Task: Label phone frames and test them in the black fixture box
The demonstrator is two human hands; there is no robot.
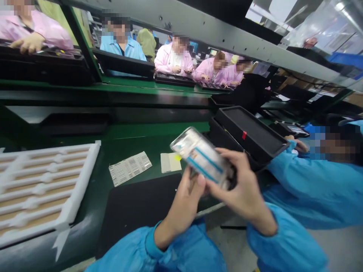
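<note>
1. Both hands are raised over the near edge of the table, grasping a phone (201, 156) in clear wrap. The left hand (184, 204) pinches its lower edge from beneath, and the right hand (241, 189) curls around its right end. The phone is tilted and off the table, above a black mat (136, 204).
2. Judging by this, the work is midway. The wrap and its blue-striped sticker are already on, but the phone is not yet set in any tray.
3. Just beyond the mat lie a label sheet (129, 168) and a cream slip (170, 162) with a yellow tab, and neither hand touches them.
4. To the left, the long slots of a white foam tray (82, 177) show only brown backing.
5. To the right, behind the phone, black trays (249, 132) are stacked. The top one shows a flat dark floor and a red tab. A co-worker's sleeve (312, 181) lies beside them.
6. Farther off, other people work along the green belt (159, 85).
</note>
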